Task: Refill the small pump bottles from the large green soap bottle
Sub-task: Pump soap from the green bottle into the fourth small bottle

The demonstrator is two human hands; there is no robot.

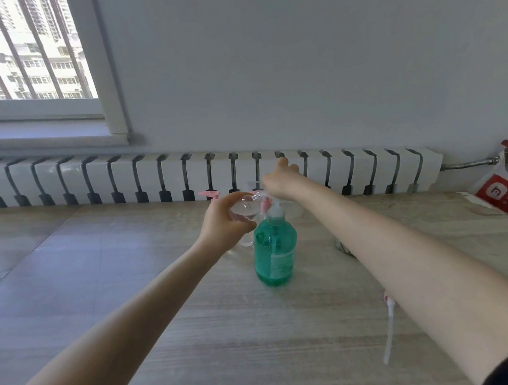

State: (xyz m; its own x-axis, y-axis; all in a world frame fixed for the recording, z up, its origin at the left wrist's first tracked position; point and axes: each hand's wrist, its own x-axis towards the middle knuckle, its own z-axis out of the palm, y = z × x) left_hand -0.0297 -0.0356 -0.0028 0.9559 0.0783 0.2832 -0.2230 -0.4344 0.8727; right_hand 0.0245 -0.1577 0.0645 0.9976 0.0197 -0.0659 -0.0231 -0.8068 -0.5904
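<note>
Green soap bottle [275,247], long axis vertical

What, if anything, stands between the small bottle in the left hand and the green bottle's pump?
Nothing visible. The left hand holds the small clear bottle right beside the pump of the green soap bottle; the right hand reaches beyond them, not between.

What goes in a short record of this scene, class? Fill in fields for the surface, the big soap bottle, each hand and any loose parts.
surface: pale wood-grain tabletop
source: large green transparent soap bottle with white pump, upright, mid-table
left hand: grips small clear plastic bottle, tilted beside the pump
right hand: reaches past the pump; grasp unclear
loose part: pink-and-white pump with dip tube, lying on tabletop at right
</note>
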